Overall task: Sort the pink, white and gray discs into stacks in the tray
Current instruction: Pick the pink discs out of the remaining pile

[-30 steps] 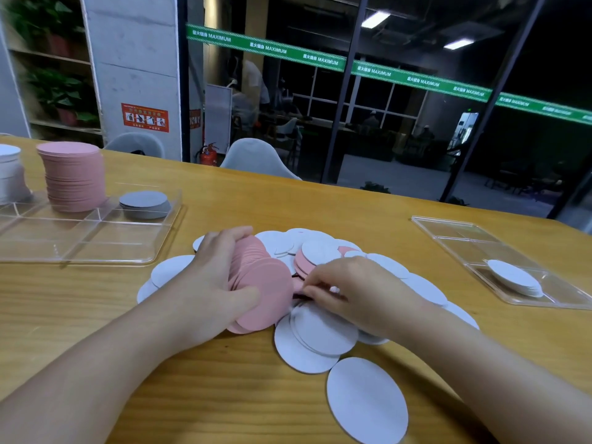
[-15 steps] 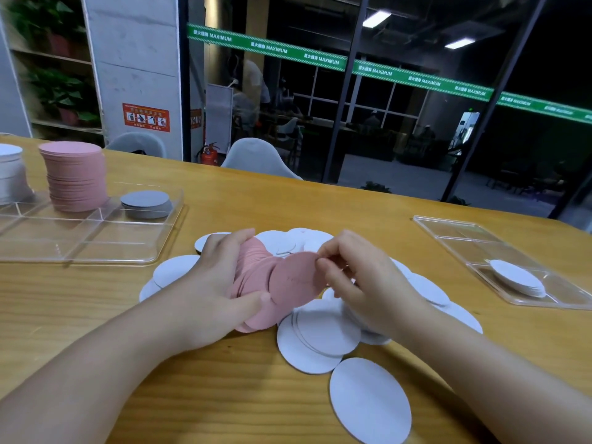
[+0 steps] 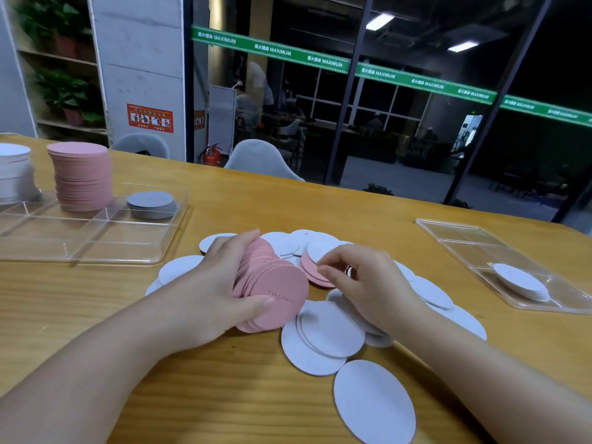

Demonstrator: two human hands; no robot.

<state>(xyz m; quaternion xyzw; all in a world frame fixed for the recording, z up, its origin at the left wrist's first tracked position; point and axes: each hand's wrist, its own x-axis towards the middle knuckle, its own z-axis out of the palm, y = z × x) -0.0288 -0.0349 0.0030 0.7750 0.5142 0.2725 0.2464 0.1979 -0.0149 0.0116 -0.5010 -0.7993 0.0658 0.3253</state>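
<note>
Wooden desk, filling the lower view. On its far left, clear tray with compartments: white stack at the left edge, tall pink stack beside it, low gray stack in the next compartment to the right. Far right, second tray holding a few white discs. Mid-desk, loose pile of overlapping white discs, with one oval-looking white disc apart at the near edge. Left hand curled round a fanned bundle of pink discs, thumb across the front face, fingers over the top. Right hand over the pile, fingertips drawn together at the edge of a pink disc lying among the white; actual pinch not clear.
</note>
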